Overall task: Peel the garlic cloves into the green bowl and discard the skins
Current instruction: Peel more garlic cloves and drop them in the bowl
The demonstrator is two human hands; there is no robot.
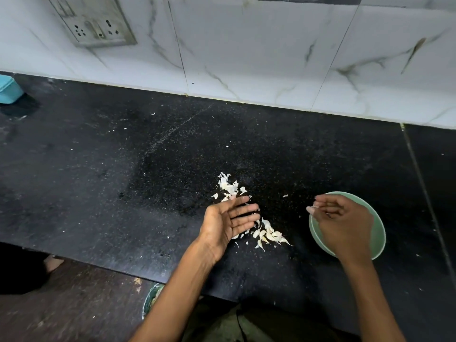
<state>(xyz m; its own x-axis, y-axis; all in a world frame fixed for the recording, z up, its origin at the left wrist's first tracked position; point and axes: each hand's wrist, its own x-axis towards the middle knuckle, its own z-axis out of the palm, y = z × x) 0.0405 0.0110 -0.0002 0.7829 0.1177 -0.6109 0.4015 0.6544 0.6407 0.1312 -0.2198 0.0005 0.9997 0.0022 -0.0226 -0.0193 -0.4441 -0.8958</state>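
Observation:
The green bowl (378, 233) stands on the black counter (123, 181) at the right, and its inside is mostly hidden by my right hand (345, 223). That hand hovers over the bowl with loosely curled fingers, and I see nothing held in it. My left hand (228, 223) lies palm up with straight fingers, empty, just left of a small heap of unpeeled garlic cloves (269, 234). A pile of papery garlic skins (228, 185) lies on the counter right beyond its fingertips.
A tiled wall with a socket panel (95, 23) backs the counter. A blue container (8, 90) sits at the far left edge. Below the counter's front edge, a green bin (151, 301) stands on the floor, and a foot (53, 264) shows at the left.

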